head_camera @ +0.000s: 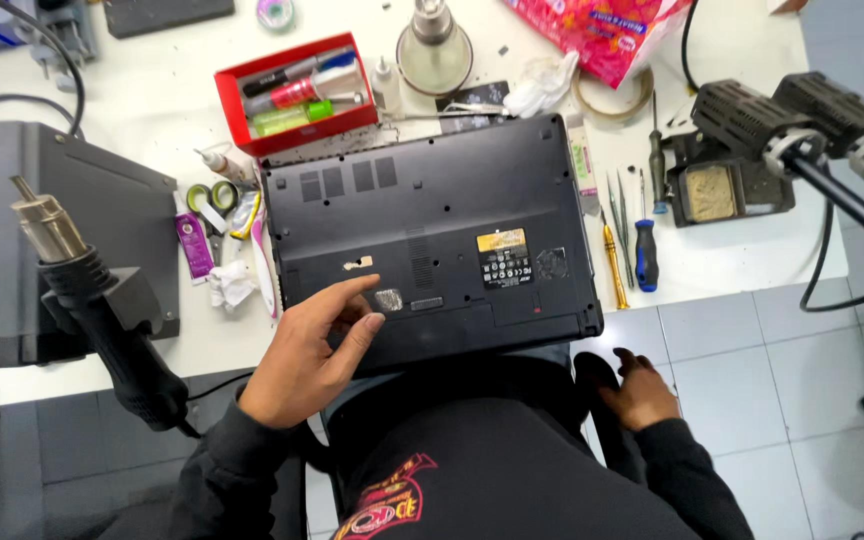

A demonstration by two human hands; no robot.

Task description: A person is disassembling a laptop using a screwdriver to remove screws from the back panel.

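Black laptop (432, 225) is lying upside down at the white bench's (142, 110) front edge. Left hand (302, 365) is resting fingertips on its base, loosely open, gripping nothing. Right hand (642, 390) is hanging open below by the lap. Screwdrivers (632, 245) are sitting just right.

Yellow/black rect. label (505, 257) on laptop underside, ctr-right. Pink-red plastic pkg (592, 30) top edge of desk. Small purple sachet (194, 245) left of laptop.

laptop (432, 230) | black, underside up | flat on desk edge
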